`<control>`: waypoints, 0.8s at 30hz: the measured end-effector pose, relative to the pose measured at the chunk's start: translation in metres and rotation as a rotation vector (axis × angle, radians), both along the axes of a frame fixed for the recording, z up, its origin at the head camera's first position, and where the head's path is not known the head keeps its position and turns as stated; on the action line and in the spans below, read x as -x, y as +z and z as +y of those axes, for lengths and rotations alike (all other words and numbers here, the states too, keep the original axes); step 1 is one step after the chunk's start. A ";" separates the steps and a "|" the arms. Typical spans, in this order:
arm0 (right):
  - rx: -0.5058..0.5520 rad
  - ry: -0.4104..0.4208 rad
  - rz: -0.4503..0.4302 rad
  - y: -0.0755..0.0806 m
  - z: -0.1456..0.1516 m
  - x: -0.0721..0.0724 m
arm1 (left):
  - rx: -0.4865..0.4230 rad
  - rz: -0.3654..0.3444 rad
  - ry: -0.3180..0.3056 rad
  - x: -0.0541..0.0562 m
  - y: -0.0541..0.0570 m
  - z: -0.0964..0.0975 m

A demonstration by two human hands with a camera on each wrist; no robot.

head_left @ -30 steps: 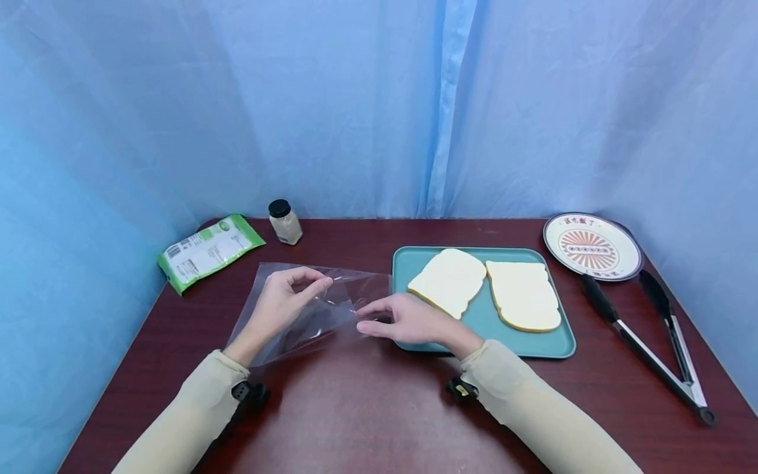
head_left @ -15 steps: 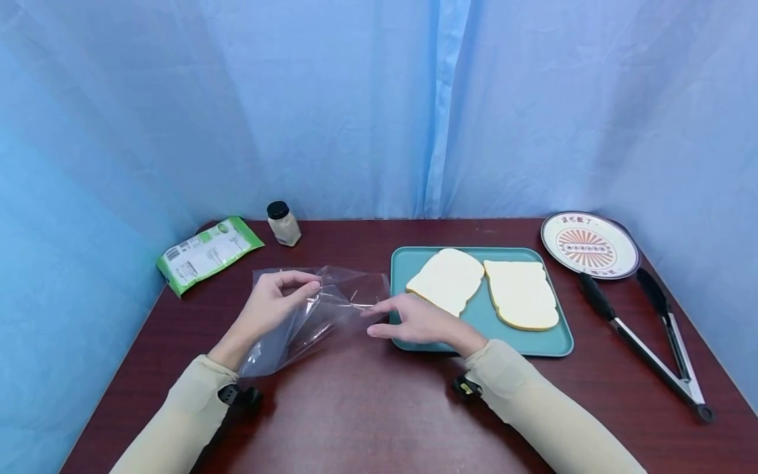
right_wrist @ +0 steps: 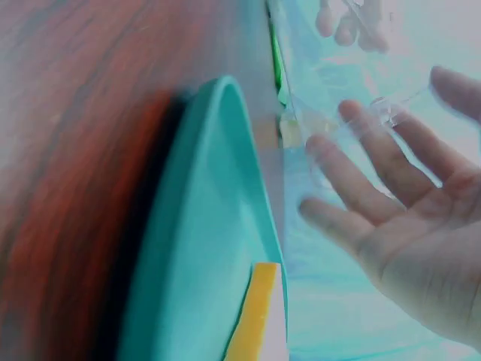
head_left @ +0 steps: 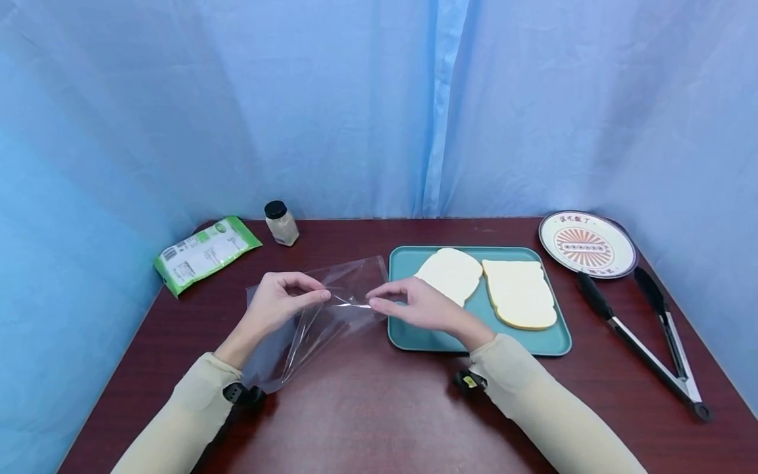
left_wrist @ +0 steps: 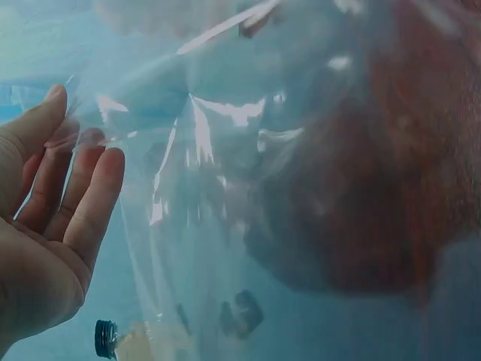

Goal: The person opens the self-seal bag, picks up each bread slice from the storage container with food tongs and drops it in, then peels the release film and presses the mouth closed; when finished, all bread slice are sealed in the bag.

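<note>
Film, clear and creased, [head_left: 320, 329] hangs just left of the tray [head_left: 414, 336], and from my end I watch two bare hands working at it. The left hand [head_left: 281, 301] pinches it, thumb and forefinger together, the other fingers loosely bent. The right hand [head_left: 423, 304], reaching over the tray's left side, has thumb and forefinger nearly meeting at the film's edge; the right wrist view shows a gap, so I can't tell whether it grips.

I judge the step in hand to be separating the film's layers or finding its edge. The next move, to my mind, calls for a sure pinch from both hands, then a gentle, even pull, since thin plastic could slip or tear.

Two bread slices [head_left: 520, 289] lie on the tray; right of it on the counter [head_left: 355, 421] sit the plate [head_left: 586, 243] and spread tongs [head_left: 651, 360].
</note>
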State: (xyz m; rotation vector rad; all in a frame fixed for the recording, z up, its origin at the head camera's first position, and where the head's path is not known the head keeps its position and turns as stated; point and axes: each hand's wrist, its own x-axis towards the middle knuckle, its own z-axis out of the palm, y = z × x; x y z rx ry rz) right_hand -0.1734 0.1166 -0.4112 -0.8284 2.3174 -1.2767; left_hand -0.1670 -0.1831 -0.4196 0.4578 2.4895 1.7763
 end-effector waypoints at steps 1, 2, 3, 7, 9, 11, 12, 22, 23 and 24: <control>0.008 -0.020 -0.008 0.001 -0.002 0.001 | 0.009 0.006 -0.008 0.000 0.000 0.001; 0.012 -0.035 -0.016 0.004 -0.003 0.001 | 0.017 0.007 -0.017 0.000 0.000 0.001; 0.013 -0.046 -0.017 0.006 -0.005 0.001 | 0.026 0.009 -0.029 0.000 0.000 0.002; -0.033 -0.079 0.065 0.015 -0.010 0.001 | 0.057 0.016 -0.059 0.000 0.001 0.007; -0.046 -0.071 0.124 0.019 -0.012 0.001 | 0.069 0.019 -0.063 0.000 0.001 0.008; -0.052 -0.069 0.163 0.022 -0.013 -0.001 | 0.083 0.023 -0.062 0.001 0.001 0.009; -0.050 -0.073 0.176 0.024 -0.014 -0.001 | 0.093 0.026 -0.061 0.001 0.001 0.010; -0.036 -0.066 0.197 0.023 -0.025 -0.004 | 0.158 0.019 -0.092 -0.010 0.018 0.022; -0.025 -0.063 0.174 0.022 -0.026 -0.004 | 0.159 0.022 -0.096 -0.012 0.023 0.023; -0.009 -0.062 0.143 0.020 -0.027 -0.004 | 0.159 0.021 -0.100 -0.014 0.026 0.024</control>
